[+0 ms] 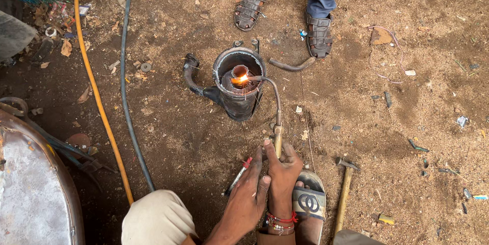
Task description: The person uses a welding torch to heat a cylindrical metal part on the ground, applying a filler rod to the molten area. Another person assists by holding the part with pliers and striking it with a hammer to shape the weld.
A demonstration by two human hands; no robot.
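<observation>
Head cam looking down at dirt ground: hammer (344,194) lying lower right, yellow hose (99,103) and dark hose (125,87) running down the left side, and someone else's sandalled feet (285,18) at top centre, just past the work. A bent pipe piece (292,65) sits right of the black metal canister (238,84). Lower left, a metal sheet (35,184) is cut off by the frame edge. Right hand (282,166) is wrapped around the gas torch (276,110) handle; left hand (249,194) rests against it, fingers loosely curled, and I can't tell if it grips anything. Flame glows orange inside the canister at centre.
</observation>
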